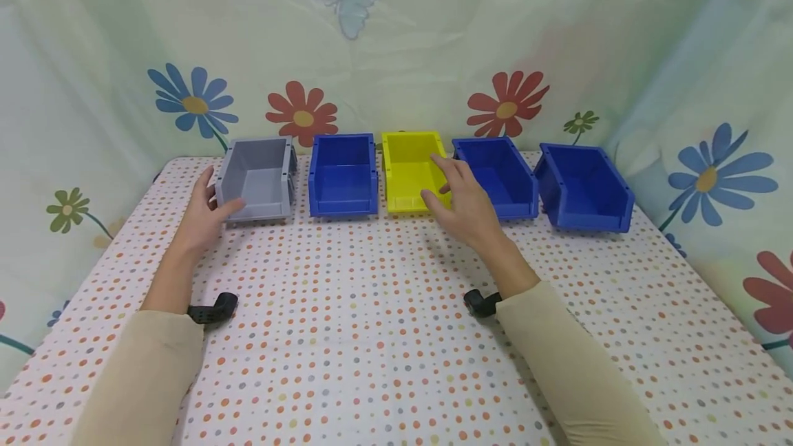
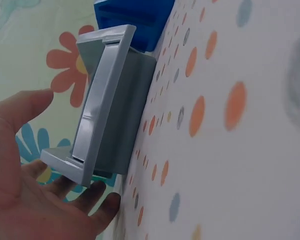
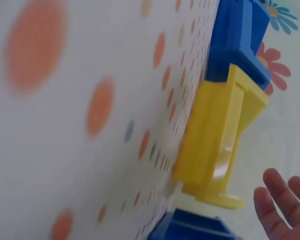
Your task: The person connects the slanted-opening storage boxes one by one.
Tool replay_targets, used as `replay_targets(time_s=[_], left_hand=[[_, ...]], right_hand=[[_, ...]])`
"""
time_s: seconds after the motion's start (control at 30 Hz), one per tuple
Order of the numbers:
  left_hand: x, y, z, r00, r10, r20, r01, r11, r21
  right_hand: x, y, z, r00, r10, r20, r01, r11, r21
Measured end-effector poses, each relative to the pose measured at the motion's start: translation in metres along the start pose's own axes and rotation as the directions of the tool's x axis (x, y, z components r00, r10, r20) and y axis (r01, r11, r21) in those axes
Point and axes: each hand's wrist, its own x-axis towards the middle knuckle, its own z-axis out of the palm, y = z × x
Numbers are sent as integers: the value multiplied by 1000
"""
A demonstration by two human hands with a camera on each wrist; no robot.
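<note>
At the left end of a row of bins stands a grey bin (image 1: 260, 184). My left hand (image 1: 207, 213) is beside its left wall, thumb in front of the near corner and fingers spread along the outer side. In the left wrist view the fingers (image 2: 92, 197) reach around the grey bin's edge without curling tight on it. Over the front right of a yellow bin (image 1: 409, 171) my right hand (image 1: 461, 205) hovers, fingers apart and nothing in its grasp. The right wrist view shows its fingertips (image 3: 272, 192) away from the yellow bin's lip.
A blue bin (image 1: 343, 177) stands between the grey and yellow ones. Two more blue bins, one inner (image 1: 504, 181) and one outer (image 1: 585, 191), stand on the right. All rest on a dotted tablecloth (image 1: 347, 336), with a flowered curtain (image 1: 409, 54) behind.
</note>
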Motion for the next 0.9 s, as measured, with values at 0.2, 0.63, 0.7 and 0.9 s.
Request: replay_targets(time_s=[0.2,0.63,0.7,0.9], left_hand=[[8,2,7,998,19,-64,-12,994,104],[6,-5,12,995,-23,-94,36,990,139],[6,-6,12,995,-25,-94,38,990,137],[7,-6,13,995,-27,-96,41,989,144]], right_hand=[[10,-18,12,999,-4,41,3,1000,17],[31,-55,46,995,-5,98,9,999,-41],[35,-60,51,993,16,115,-7,997,-77],[45,-72,61,984,105,143,-80,982,-172]])
